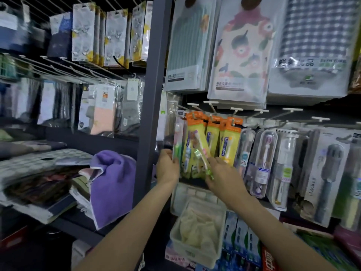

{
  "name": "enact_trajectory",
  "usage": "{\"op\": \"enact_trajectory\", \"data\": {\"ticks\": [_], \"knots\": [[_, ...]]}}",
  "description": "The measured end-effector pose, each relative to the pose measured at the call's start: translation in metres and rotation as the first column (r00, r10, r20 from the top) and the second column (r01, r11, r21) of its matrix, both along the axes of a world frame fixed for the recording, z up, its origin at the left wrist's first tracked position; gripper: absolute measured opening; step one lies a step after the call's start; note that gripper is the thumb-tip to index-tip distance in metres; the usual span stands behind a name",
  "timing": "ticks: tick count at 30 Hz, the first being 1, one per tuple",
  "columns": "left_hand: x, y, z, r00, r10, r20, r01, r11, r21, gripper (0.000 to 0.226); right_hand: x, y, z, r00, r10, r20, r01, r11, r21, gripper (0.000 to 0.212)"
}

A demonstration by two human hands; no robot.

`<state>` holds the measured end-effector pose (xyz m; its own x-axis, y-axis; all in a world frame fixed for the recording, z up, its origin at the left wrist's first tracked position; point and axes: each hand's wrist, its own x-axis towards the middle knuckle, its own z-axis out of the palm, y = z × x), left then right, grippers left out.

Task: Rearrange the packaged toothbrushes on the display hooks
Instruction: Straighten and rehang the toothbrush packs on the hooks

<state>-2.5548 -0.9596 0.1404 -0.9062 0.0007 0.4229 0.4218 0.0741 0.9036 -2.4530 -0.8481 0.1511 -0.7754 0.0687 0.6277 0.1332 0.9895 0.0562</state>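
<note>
Toothbrush packs point(192, 145) on the hooks: left hand point(167, 166) fingers curl around the leftmost pack point(178, 141), right hand point(222, 174) pinches a tilted one point(203, 155).

Both hands reach up to the orange-and-yellow toothbrush packs point(197, 145) hanging on white display hooks point(211, 105). Left of those packs, the left hand point(167, 166) grips a clear pack with a green-handled brush point(177, 145). Just below them, the right hand point(220, 173) pinches a tilted clear toothbrush pack point(201, 151) lying across their fronts. Right of them hang clear-cased toothbrushes point(261, 163).
</note>
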Motion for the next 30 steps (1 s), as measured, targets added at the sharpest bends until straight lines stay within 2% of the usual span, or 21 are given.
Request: {"op": "enact_trajectory", "data": {"ticks": [3, 8, 12, 13, 15, 17, 20, 24, 28, 30], "knots": [[-0.018, 0.011, 0.003, 1.0, 0.016, 0.001, -0.016, 0.999, -0.03, 0.032, -0.005, 0.005, 0.001, 0.998, -0.003, 0.061, 0.002, 1.0, 0.013, 0.055], [-0.041, 0.028, 0.007, 0.998, -0.048, -0.033, 0.042, 0.988, -0.149, 0.069, -0.008, 0.013, 0.002, 0.995, 0.028, 0.092, -0.025, 0.999, -0.029, 0.045], [-0.063, 0.032, 0.014, 0.995, -0.097, 0.014, 0.098, 0.987, -0.123, 0.092, -0.01, 0.019, 0.005, 0.995, 0.044, 0.091, -0.039, 0.997, -0.059, 0.043], [-0.067, 0.032, 0.014, 0.993, -0.107, 0.045, 0.112, 0.987, -0.117, 0.09, -0.01, 0.02, 0.005, 0.995, 0.046, 0.091, -0.041, 0.997, -0.062, 0.043], [-0.071, 0.031, 0.012, 0.991, -0.11, 0.079, 0.117, 0.989, -0.085, 0.074, -0.009, 0.022, 0.004, 0.994, 0.053, 0.096, -0.046, 0.996, -0.073, 0.043], [-0.07, 0.028, 0.009, 0.998, -0.056, 0.039, 0.059, 0.995, -0.076, 0.056, -0.008, 0.022, 0.004, 0.993, 0.052, 0.105, -0.043, 0.996, -0.082, 0.042], [-0.06, 0.021, 0.008, 0.997, 0.051, -0.052, -0.059, 0.985, -0.163, 0.042, -0.005, 0.02, 0.005, 0.993, 0.039, 0.108, -0.029, 0.995, -0.092, 0.038], [-0.047, 0.009, 0.015, 0.984, 0.137, -0.117, -0.158, 0.968, -0.196, 0.033, -0.002, 0.016, 0.007, 0.995, 0.019, 0.101, -0.015, 0.999, -0.037, 0.039], [-0.039, 0.003, 0.018, 0.991, 0.087, -0.103, -0.1, 0.987, -0.129, 0.026, 0.002, 0.013, 0.011, 0.995, 0.0, 0.105, 0.002, 1.0, -0.026, 0.038], [-0.034, 0.002, 0.019, 0.992, 0.075, -0.106, -0.088, 0.987, -0.131, 0.03, 0.004, 0.012, 0.012, 0.993, 0.009, 0.118, -0.003, 0.999, -0.054, 0.037]]}}
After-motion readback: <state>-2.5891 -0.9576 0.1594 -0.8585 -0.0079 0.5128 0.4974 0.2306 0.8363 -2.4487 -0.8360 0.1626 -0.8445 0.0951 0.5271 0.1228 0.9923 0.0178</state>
